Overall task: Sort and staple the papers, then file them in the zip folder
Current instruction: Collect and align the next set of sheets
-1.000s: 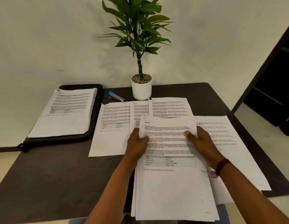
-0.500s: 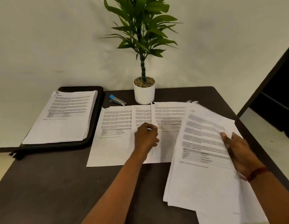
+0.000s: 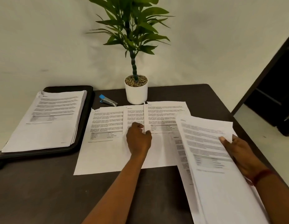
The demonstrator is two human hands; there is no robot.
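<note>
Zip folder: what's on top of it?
A thick stack of printed papers lies on the zip folder, covering most of its top; only its black rim shows at the back, right and front. Its contents are hidden.

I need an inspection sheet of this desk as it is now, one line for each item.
Surface: dark table, partly covered with papers.
Job's things: overlapping spread sheets; paper stack lying on black zip folder; blue stapler beside it.
Clutter: potted plant at the far edge.
Hands: left hand pinches a spread sheet's edge; right hand holds a paper bundle.
Cables: nothing seen.
Surroundings: pale wall, dark doorway at right.
</note>
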